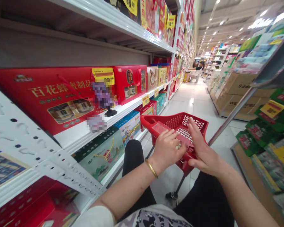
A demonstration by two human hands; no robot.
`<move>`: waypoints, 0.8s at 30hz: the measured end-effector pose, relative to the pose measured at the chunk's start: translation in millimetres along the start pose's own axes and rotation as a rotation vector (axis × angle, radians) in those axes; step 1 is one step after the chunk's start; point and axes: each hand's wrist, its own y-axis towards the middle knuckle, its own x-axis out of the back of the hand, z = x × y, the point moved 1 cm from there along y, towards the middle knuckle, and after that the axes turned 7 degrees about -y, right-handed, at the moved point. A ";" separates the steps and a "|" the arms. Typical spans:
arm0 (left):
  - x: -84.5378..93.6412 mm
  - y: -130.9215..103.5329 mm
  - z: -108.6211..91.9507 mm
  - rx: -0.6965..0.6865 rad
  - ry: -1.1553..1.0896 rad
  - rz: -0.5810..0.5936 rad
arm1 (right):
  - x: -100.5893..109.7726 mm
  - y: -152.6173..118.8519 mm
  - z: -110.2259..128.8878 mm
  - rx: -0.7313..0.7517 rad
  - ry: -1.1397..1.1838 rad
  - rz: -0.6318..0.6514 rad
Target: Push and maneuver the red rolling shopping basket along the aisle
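Monitoring the head view, I locate the red cart basket (174, 118) directly ahead of both grips, with its rim extending past the fingertips on the far side. The left grip (168, 147), wearing a gold bracelet (151, 168) at the wrist, overlaps the near part of the basket; its fingers are bent and point right. I cannot tell whether they pinch the small pale spot visible near the thumb, or whether they touch the basket. The right grip (204, 154) is spread: fingers extended upward, thumb apart and directed left, overlapping the basket's right portion. I see the two grips close together, palms roughly facing.

The basket stands above the tiled floor (186, 97), between the black-clad knees and to the right of the white shelf (130, 105). The shelf carries red gift boxes (44, 94) and a pixelated item on a black round base (110, 113). To the right of the basket, a metal pole (234, 113) slants upward, near green packages (259, 135).
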 end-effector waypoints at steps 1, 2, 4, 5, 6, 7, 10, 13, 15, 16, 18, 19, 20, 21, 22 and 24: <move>1.4 0.4 2.2 0.038 -0.040 -0.022 | -2.6 2.0 -0.9 -0.045 0.035 0.001; 3.3 1.0 5.1 0.092 -0.090 -0.055 | -6.2 5.1 -0.6 -0.078 0.061 0.009; 8.2 3.0 12.0 0.223 -0.220 -0.144 | -15.6 13.4 3.3 -0.098 0.102 0.042; 11.0 4.2 15.5 0.282 -0.292 -0.190 | -20.9 18.0 6.6 -0.095 0.126 0.064; 14.1 5.4 18.6 0.328 -0.361 -0.231 | -25.8 22.4 10.4 -0.098 0.154 0.082; 17.5 6.5 21.3 0.356 -0.418 -0.264 | -30.1 26.2 14.3 -0.110 0.184 0.099; 30.0 9.2 26.2 0.335 -0.516 -0.315 | -36.2 32.3 23.2 -0.159 0.258 0.137; 44.7 10.9 28.8 0.305 -0.632 -0.379 | -30.6 31.6 23.8 -0.172 0.294 0.176; 53.0 12.1 30.1 0.352 -0.798 -0.471 | -22.7 30.2 22.5 -0.146 0.252 0.196; 56.1 12.7 30.3 0.384 -0.907 -0.527 | -18.6 29.9 23.1 -0.127 0.210 0.195; 59.1 14.2 28.4 0.452 -1.132 -0.627 | -12.2 30.7 29.4 -0.084 0.127 0.172; 59.1 14.9 26.1 0.486 -1.227 -0.659 | -10.8 31.9 35.3 -0.066 0.103 0.153; 58.4 15.5 23.0 0.516 -1.300 -0.680 | -10.8 33.6 42.6 -0.051 0.093 0.132; 57.2 15.9 19.2 0.544 -1.348 -0.695 | -12.2 35.9 50.6 -0.041 0.094 0.108; 55.9 16.2 15.1 0.569 -1.377 -0.702 | -14.6 38.6 58.5 -0.044 0.102 0.077; 54.0 16.2 6.8 0.615 -1.434 -0.696 | -20.7 45.2 70.4 -0.096 0.127 -0.007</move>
